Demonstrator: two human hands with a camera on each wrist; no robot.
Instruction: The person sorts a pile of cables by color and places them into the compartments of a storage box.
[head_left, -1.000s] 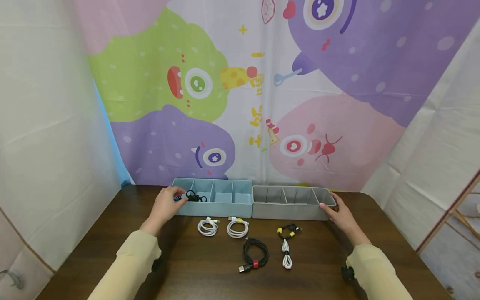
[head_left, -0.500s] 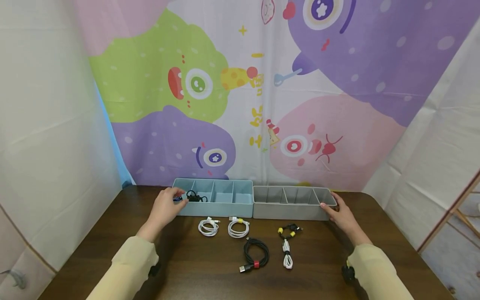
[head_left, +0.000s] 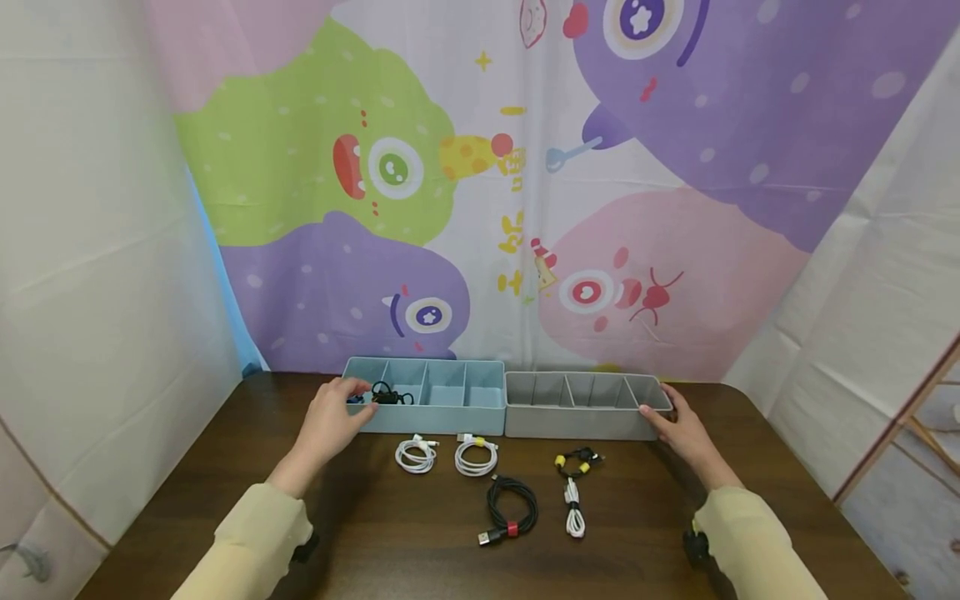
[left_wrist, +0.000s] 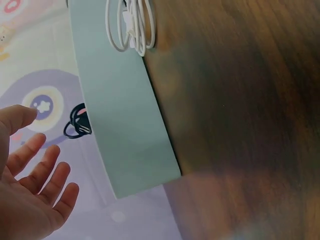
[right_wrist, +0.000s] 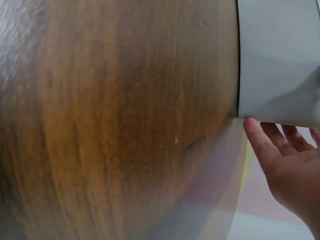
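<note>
My left hand [head_left: 327, 421] hovers at the left end of a light blue divided organizer box [head_left: 427, 419], thumb and fingers apart. In the left wrist view its fingers [left_wrist: 52, 172] are loosely spread and hold nothing. A dark blue item [head_left: 356, 399], partly hidden by the hand, lies in the leftmost compartment. Beside it, a coiled black cable [head_left: 388, 395] stands above the rim. My right hand [head_left: 684, 429] rests at the right end of a grey divided organizer box [head_left: 581, 423]. In the right wrist view the fingertips [right_wrist: 249, 122] touch the box's end.
In front of the boxes lie two coiled white cables, one plain [head_left: 415, 455] and one with a yellow tie [head_left: 476, 457]. Nearby are a black cable with a red tie [head_left: 512, 510], a small black cable with yellow bands [head_left: 577, 462] and a bundled white cable [head_left: 573, 510]. A patterned curtain hangs behind.
The left forearm has drawn slightly back and to the left, while its hand stays over the blue box's end. The right hand, boxes and cables keep their places.
</note>
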